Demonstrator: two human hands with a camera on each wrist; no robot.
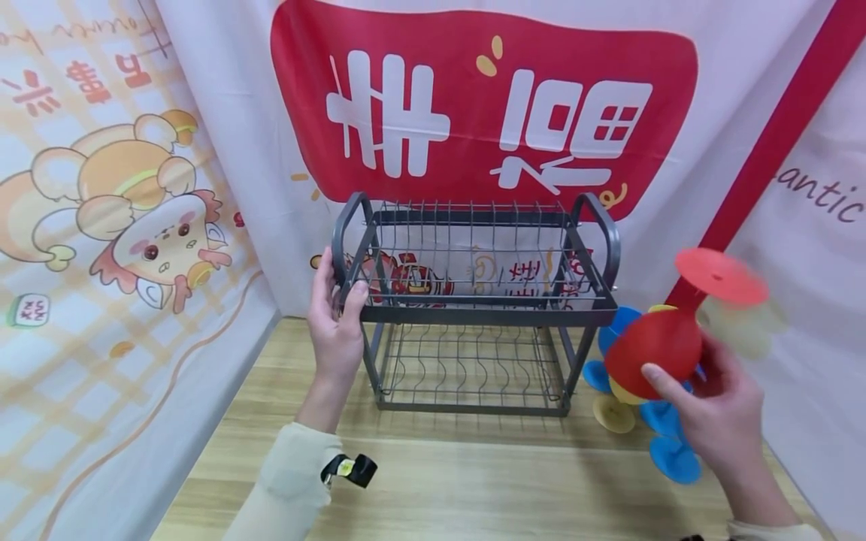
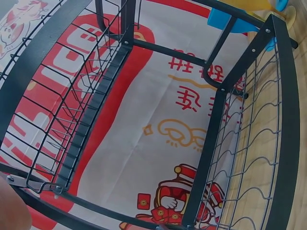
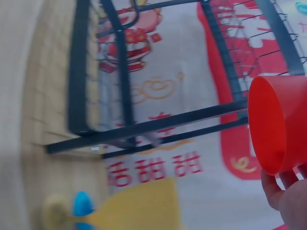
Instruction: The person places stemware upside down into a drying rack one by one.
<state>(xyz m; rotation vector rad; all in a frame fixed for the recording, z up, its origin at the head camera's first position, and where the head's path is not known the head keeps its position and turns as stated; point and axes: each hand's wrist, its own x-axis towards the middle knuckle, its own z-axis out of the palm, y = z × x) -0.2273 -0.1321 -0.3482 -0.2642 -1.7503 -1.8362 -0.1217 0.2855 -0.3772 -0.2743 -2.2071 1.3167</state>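
To the right of a dark two-tier rack [image 1: 487, 315], a person's right hand [image 1: 727, 402] grips a red goblet [image 1: 652, 353], tilted foot-up, rim slanting down-left; the left hand [image 1: 336, 330] holds the rack's left side.

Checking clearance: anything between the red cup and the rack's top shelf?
Sideways, yes: the right-end handle stands between the red cup in the right hand and the top shelf. From above, nothing visible blocks it.
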